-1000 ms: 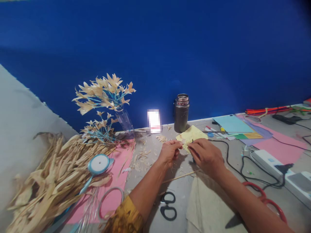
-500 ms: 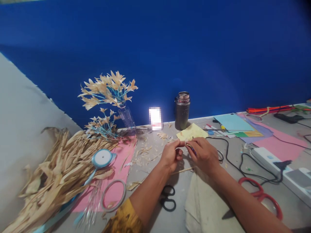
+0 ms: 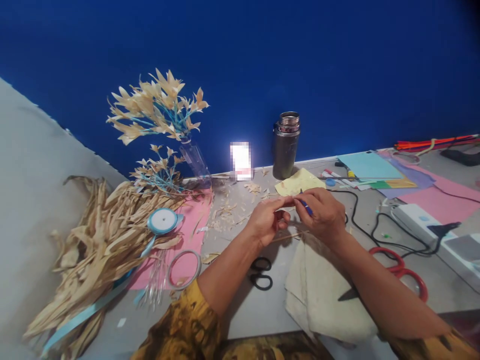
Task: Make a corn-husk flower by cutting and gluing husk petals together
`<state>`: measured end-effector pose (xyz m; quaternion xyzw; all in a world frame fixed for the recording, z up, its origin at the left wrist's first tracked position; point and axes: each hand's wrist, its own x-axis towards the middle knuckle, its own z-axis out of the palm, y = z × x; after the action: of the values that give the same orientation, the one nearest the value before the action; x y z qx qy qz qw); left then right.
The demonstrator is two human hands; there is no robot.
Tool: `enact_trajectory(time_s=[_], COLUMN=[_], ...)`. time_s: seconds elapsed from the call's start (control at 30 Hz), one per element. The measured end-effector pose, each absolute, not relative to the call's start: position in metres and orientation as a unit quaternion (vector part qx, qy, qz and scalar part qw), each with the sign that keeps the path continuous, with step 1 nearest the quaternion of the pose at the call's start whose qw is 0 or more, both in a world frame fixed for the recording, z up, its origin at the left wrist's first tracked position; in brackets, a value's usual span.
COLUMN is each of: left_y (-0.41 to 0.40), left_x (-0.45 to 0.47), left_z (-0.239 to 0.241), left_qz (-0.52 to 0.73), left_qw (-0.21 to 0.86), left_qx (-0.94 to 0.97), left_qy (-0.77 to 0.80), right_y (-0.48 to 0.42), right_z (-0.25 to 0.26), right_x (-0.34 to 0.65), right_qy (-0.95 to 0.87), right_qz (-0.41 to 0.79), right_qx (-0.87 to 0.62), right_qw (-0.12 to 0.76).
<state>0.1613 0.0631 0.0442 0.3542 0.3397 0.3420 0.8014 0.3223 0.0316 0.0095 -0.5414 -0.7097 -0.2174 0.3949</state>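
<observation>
My left hand (image 3: 268,220) is closed in a pinch, thumb and forefinger stretched toward the right hand. What lies between its fingertips is too small to make out. My right hand (image 3: 320,212) is wrapped round a slim dark-blue tool (image 3: 305,207), mostly hidden by the fingers; its kind does not show. The fingertips of both hands meet above the table, just in front of a yellow paper (image 3: 300,183). Under them lies a thin straw-coloured stick (image 3: 287,237). Black-handled scissors (image 3: 261,281) rest below my left wrist, and a folded beige cloth (image 3: 326,295) lies beneath my right forearm.
Dried husks (image 3: 101,250) pile up at left with a ribbon spool (image 3: 162,220) and a tape roll (image 3: 184,270). Husk flowers (image 3: 161,105) stand in a clear bottle (image 3: 195,160). A dark flask (image 3: 286,147), red-handled scissors (image 3: 412,284) and a power strip (image 3: 420,225) are also there.
The view has tipped downward, so the tabletop things sit higher in the picture. My hands stay together at the fingertips; my right hand has turned slightly, showing more of the blue tool.
</observation>
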Motion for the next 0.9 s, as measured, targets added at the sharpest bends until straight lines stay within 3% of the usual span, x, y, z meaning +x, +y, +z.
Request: enact_trajectory(time_s=[0.13, 0.27, 0.37, 0.47, 0.9], left_y=[0.075, 0.092, 0.092, 0.086, 0.089], left_x=[0.131, 0.086, 0.071, 0.072, 0.126], left_z=[0.052, 0.049, 0.033, 0.014, 0.0], left_qz=[0.343, 0.443, 0.379, 0.316, 0.128], left_qw=[0.754, 0.609, 0.458, 0.374, 0.29], left_qx=[0.42, 0.472, 0.592, 0.661, 0.787], left_qy=[0.371, 0.459, 0.544, 0.569, 0.529], right_y=[0.032, 0.033, 0.034, 0.035, 0.037], right_z=[0.013, 0.018, 0.019, 0.017, 0.015], right_x=[0.327, 0.333, 0.335, 0.333, 0.33], right_qy=[-0.668, -0.568, -0.488, -0.454, -0.477], right_qz=[-0.191, -0.026, 0.132, 0.214, 0.208], right_qx=[-0.562, -0.623, -0.648, -0.642, -0.654], right_qw=[0.449, 0.537, 0.569, 0.579, 0.549])
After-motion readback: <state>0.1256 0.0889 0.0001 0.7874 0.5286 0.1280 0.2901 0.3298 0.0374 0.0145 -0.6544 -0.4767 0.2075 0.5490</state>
